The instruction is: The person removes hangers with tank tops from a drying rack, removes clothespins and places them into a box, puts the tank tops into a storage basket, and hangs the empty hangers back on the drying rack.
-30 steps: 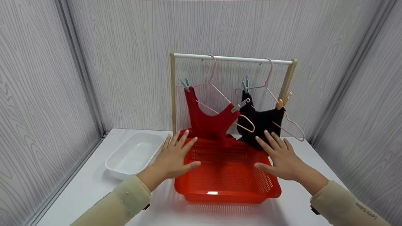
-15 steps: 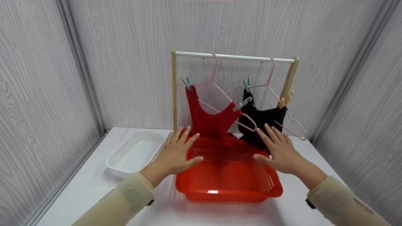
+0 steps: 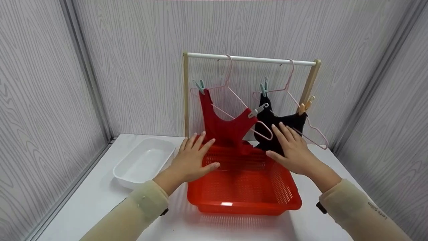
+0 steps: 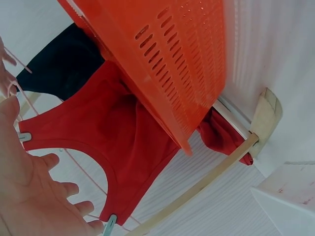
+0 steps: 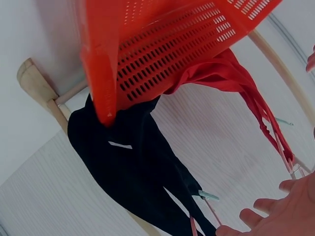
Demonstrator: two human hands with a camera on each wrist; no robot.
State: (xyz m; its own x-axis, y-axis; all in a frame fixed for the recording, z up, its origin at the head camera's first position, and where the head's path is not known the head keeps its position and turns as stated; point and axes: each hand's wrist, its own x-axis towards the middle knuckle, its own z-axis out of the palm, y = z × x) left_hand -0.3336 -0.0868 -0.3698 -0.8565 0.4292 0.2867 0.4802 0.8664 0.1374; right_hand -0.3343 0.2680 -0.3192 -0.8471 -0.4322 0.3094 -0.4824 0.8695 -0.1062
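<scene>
In the last second the right hand (image 3: 295, 152) has come a little inward and forward, before the black garment (image 5: 142, 172); the left hand (image 3: 190, 164), near the far left corner of the basket (image 3: 234, 187), has shifted only slightly; both are spread and released. The red garment (image 3: 225, 129) hangs toward the left end of the rail (image 3: 254, 59), the black one toward its right end; the clips (image 3: 258, 110) seem to bear both unaided
</scene>
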